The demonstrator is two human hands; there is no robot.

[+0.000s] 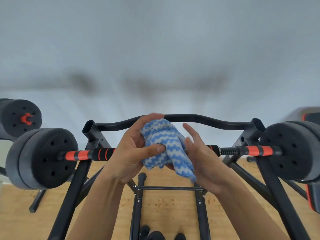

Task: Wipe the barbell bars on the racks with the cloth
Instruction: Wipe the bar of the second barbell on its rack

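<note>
A barbell bar (90, 154) with orange and black grips lies across a black rack (90, 134), with black plates at each end. At the bar's middle, my left hand (133, 149) holds a bunched blue-and-white zigzag cloth (166, 146), thumb pressing its front and fingers curled over its top. My right hand (200, 158) is beside the cloth on the right, fingers straight, palm against the cloth's edge. The bar's middle is hidden behind the cloth and both hands.
A curved black crossbar (207, 118) joins the rack uprights behind my hands. A second barbell's plate (22, 116) shows at far left. A bench frame (169, 188) stands below on the wooden floor. A black and red object (310, 116) is at far right.
</note>
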